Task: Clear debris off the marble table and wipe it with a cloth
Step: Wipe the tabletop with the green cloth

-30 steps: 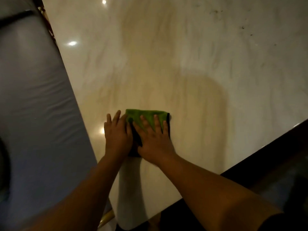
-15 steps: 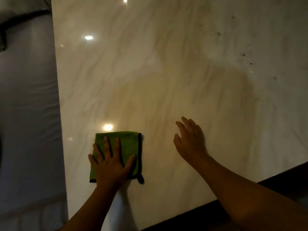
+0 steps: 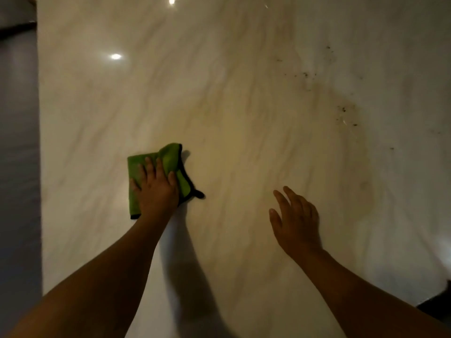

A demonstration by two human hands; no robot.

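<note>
One green cloth lies left of centre on the marble tabletop, pressed flat under the left hand, its grip spread. The right hand (two hands in all) is empty, fingers loose. Dark debris specks, too scattered to count, dot the far right.

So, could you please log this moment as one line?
left hand: flat on green cloth | right hand: open, apart from cloth | marble table: dark specks far right
</note>
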